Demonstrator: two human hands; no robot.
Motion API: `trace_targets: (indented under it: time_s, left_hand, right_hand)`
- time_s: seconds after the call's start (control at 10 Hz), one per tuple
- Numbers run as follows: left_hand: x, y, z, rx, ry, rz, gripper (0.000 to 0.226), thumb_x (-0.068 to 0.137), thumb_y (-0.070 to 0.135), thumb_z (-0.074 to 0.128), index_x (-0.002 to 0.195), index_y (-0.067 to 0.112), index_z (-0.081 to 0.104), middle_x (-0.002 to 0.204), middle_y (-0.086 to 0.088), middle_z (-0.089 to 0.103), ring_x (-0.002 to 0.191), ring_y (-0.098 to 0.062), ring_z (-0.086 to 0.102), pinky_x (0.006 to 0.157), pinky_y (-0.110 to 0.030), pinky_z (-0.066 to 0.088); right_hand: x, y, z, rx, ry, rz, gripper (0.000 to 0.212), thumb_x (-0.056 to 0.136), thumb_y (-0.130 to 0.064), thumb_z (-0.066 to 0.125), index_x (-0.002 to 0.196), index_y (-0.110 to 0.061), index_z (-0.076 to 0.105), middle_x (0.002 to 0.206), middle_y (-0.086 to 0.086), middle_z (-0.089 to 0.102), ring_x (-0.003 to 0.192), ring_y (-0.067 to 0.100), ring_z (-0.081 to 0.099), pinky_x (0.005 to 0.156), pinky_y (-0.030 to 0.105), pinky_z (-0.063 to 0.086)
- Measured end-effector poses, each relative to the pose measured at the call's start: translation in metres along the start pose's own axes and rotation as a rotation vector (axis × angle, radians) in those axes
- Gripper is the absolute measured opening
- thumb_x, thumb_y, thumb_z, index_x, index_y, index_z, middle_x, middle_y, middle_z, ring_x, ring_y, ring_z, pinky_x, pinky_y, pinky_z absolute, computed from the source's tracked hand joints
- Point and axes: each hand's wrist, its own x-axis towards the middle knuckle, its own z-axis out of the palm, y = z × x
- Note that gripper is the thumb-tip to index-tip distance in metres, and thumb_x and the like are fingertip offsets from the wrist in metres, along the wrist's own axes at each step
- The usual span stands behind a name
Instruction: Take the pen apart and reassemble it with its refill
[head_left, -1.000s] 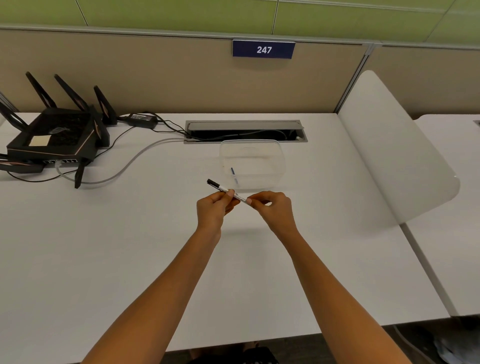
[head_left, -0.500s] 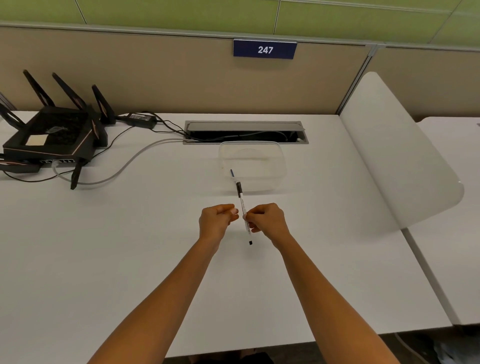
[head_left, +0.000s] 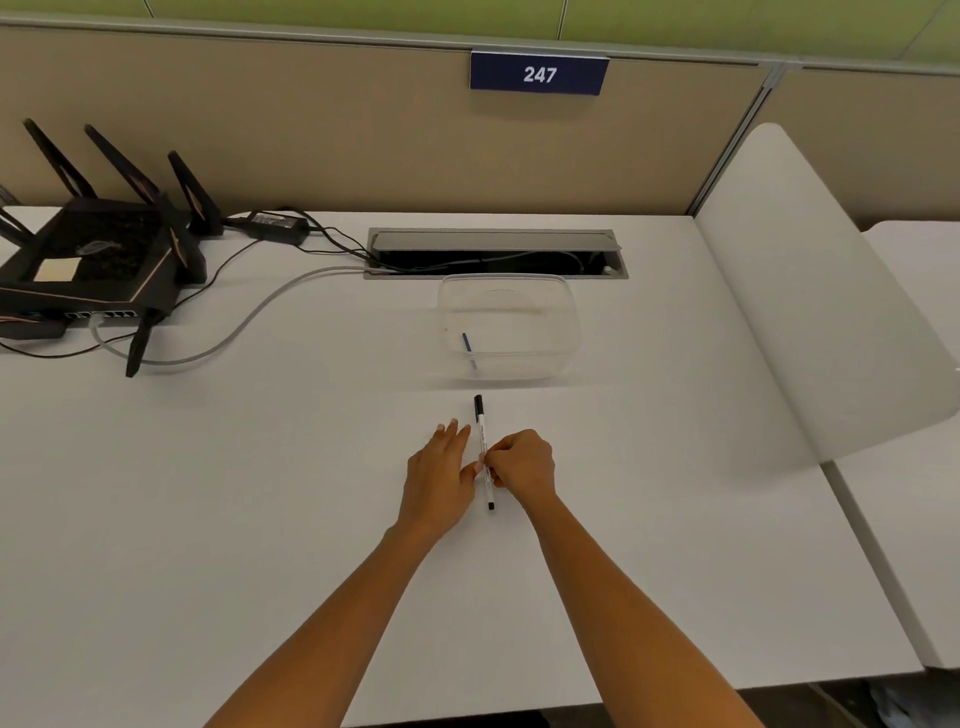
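On the white desk (head_left: 208, 519), right hand (head_left: 522, 462) fingers pinch the pen (head_left: 484, 452); left hand (head_left: 439, 475) flat.

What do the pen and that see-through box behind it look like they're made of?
The pen looks like plastic: a smooth white barrel with small print and black ends, though the picture can't rule out something else. The box looks like clear, thin plastic: the desk and a small blue piece inside show through its walls, and its rim is softly rounded with a faint sheen.
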Motion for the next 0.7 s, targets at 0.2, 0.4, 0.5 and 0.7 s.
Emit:
trace_targets:
  time_s: [0.2, 0.4, 0.5, 0.7]
  left_hand:
    - [-0.003, -0.026, 0.017, 0.387, -0.051, 0.027, 0.07, 0.098, 0.054, 0.023, 0.152, 0.016, 0.001, 0.162, -0.006, -0.009, 0.149, -0.023, -0.009, 0.121, -0.044, 0.002]
    - [-0.007, -0.04, 0.025, 0.454, -0.044, 0.04, 0.078, 0.094, 0.062, 0.015, 0.151, 0.014, -0.007, 0.161, -0.007, -0.015, 0.148, -0.023, -0.014, 0.121, -0.044, -0.002]
    - [-0.009, -0.039, 0.024, 0.469, -0.051, 0.04, 0.08, 0.093, 0.063, 0.013, 0.151, 0.013, -0.008, 0.161, -0.007, -0.015, 0.148, -0.024, -0.014, 0.121, -0.045, -0.003]
    - [-0.005, -0.032, 0.014, 0.458, -0.013, 0.053, 0.081, 0.09, 0.065, 0.006, 0.151, 0.012, -0.008, 0.161, -0.007, -0.013, 0.148, -0.022, -0.013, 0.12, -0.044, -0.003]
  right_hand:
    - [0.006, 0.001, 0.01, -0.057, 0.03, 0.011, 0.009, 0.079, -0.019, 0.074, 0.078, -0.01, 0.075, 0.067, -0.001, 0.065, 0.066, 0.018, 0.063, 0.06, 0.024, 0.045]
    - [0.009, 0.001, 0.015, -0.084, 0.048, 0.016, 0.013, 0.079, -0.018, 0.074, 0.077, -0.005, 0.073, 0.068, 0.006, 0.069, 0.07, 0.024, 0.07, 0.058, 0.024, 0.046]
    - [0.01, 0.001, 0.016, -0.094, 0.036, 0.012, 0.011, 0.079, -0.019, 0.073, 0.077, -0.007, 0.072, 0.067, 0.0, 0.065, 0.072, 0.023, 0.069, 0.055, 0.023, 0.042]
    - [0.006, -0.007, 0.01, -0.095, 0.089, -0.053, 0.013, 0.084, -0.023, 0.068, 0.087, -0.01, 0.07, 0.079, 0.0, 0.067, 0.08, 0.023, 0.069, 0.065, 0.027, 0.05]
